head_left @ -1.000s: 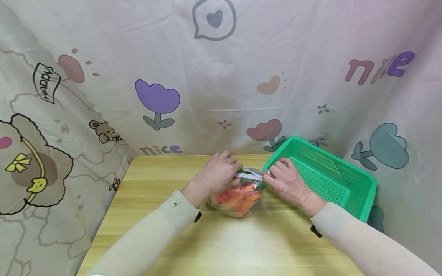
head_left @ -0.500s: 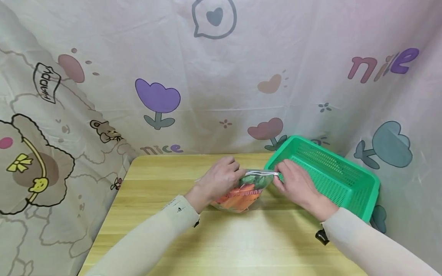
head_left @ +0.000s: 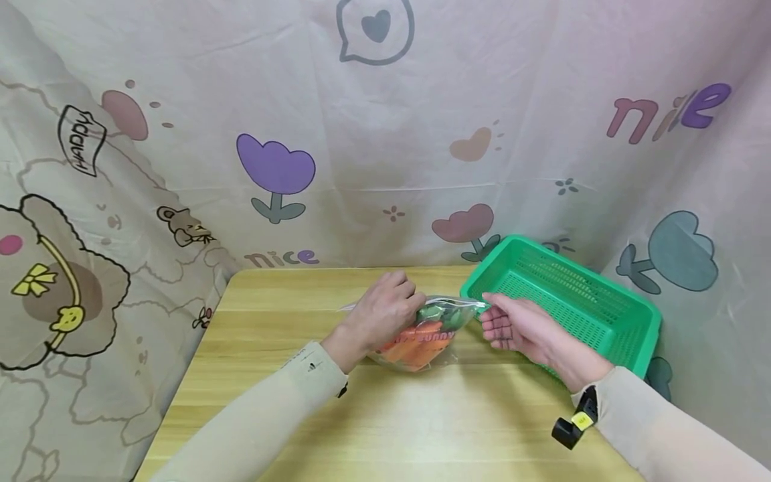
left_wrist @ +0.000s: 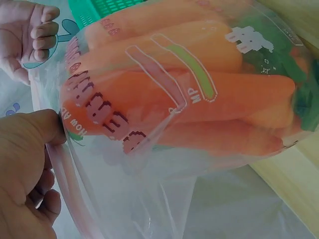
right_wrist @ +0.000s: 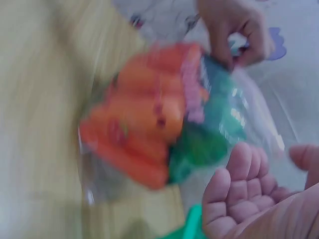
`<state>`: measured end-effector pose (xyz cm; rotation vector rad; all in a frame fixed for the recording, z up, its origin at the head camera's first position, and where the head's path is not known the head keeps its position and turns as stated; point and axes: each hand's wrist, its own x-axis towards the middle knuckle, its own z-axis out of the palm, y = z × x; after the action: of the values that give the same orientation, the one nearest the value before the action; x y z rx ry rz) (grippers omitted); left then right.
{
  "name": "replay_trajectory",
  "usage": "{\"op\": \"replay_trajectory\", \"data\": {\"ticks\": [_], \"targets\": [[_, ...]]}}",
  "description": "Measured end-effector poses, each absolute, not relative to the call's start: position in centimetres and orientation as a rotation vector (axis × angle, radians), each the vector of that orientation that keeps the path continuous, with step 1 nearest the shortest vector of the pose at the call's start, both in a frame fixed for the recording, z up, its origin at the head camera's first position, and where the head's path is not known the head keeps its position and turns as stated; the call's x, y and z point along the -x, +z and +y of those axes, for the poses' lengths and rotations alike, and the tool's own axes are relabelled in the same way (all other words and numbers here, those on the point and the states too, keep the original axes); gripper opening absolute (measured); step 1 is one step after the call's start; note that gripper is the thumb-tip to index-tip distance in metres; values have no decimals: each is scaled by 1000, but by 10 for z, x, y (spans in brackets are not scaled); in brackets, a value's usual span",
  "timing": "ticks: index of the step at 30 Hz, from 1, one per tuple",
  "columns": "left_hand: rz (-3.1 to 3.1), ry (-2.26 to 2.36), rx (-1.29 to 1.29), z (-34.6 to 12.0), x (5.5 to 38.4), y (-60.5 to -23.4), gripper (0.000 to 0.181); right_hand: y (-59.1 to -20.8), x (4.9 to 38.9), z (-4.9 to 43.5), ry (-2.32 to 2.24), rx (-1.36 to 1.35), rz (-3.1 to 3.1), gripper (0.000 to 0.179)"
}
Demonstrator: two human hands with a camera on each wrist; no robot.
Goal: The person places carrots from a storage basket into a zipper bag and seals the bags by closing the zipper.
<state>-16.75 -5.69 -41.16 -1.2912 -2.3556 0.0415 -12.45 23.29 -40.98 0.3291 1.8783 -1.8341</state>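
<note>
A clear printed zip bag (head_left: 448, 328) with orange carrots (left_wrist: 199, 99) and green tops inside is held over the wooden table. My left hand (head_left: 385, 311) pinches its top edge, thumb and forefinger on the zip strip, as the left wrist view shows. At the right end of the white zip strip (head_left: 460, 303) is my right hand (head_left: 527, 328). Its fingers (right_wrist: 246, 186) are loosely bent and its thumb stands away from them, with nothing between. In the right wrist view a small gap parts that hand from the bag, which is blurred there.
A green perforated basket (head_left: 647, 335) stands at the table's back right, just behind my right hand. The wooden table (head_left: 289, 294) ends at a printed curtain (head_left: 373, 134) behind and at both sides.
The right hand slid right along the zip strip to its end, then let go and turned its fingers open. The left hand kept its grip on the bag, shifting little.
</note>
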Motion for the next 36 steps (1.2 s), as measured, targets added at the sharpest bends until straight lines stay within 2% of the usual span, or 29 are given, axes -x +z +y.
{"op": "replay_trajectory", "data": {"ticks": [6,9,36], "targets": [[-2353,0,1285,-63,166,-412,14,-411,121,227,-1991,-362,1597,19],[-2357,-16,1274,-67,165,-412,14,-412,121,227,-2021,-323,1537,14],[-2364,48,1239,-78,159,-409,21,-417,126,223,-2022,-231,1713,14]]}}
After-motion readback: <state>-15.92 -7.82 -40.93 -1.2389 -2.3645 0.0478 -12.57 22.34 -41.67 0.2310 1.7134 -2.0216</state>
